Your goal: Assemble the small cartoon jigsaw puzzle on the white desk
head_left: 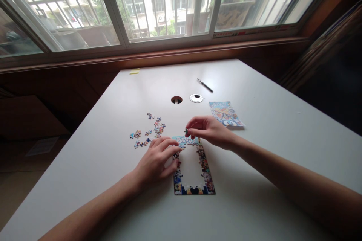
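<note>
A jigsaw puzzle (pixel 209 177) lies on the white table, its border joined into a rectangle with bare tabletop showing through the middle. Over its top edge, my right hand (pixel 205 130) pinches a small puzzle piece (pixel 186 131) between thumb and fingertips, lifted off the table. My left hand (pixel 160 158) rests at the puzzle's upper left side, fingers apart and bent, covering part of that border. Nothing shows in its grasp. Loose puzzle pieces (pixel 158 128) are scattered beyond my left hand in several small clusters.
A colourful picture sheet (pixel 225 113) lies beyond my right forearm. Farther back are a round cable hole (pixel 177 99), its silver cover (pixel 196 98) and a pen (pixel 205 85). Yellow tape (pixel 134 71) marks the far left edge of the table (pixel 113 101), below a barred window.
</note>
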`<state>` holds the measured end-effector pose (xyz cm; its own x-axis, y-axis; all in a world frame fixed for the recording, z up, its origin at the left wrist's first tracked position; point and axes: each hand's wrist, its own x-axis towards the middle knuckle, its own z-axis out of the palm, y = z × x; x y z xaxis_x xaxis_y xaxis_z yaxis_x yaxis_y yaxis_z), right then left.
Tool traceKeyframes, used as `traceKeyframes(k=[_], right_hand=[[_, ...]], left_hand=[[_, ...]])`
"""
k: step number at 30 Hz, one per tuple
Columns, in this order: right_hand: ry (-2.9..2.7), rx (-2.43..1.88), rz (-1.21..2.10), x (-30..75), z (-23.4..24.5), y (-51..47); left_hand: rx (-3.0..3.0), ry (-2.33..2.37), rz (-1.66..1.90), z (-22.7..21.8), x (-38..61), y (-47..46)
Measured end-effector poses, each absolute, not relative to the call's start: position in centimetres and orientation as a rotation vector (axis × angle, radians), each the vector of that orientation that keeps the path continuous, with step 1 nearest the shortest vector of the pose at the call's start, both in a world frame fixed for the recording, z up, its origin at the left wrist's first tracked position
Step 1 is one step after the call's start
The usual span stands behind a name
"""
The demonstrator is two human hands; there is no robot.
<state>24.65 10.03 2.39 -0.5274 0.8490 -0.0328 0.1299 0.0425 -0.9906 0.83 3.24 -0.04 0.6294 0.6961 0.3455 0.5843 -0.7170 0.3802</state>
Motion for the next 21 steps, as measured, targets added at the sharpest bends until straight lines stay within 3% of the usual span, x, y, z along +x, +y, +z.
traceKeyframes(k=[21], right_hand=[[-2.026, -1.183, 1.218, 24.9, 2.17, 10.08]], left_hand=[[2.653, 1.04, 0.679, -0.3, 0.62, 3.25]])
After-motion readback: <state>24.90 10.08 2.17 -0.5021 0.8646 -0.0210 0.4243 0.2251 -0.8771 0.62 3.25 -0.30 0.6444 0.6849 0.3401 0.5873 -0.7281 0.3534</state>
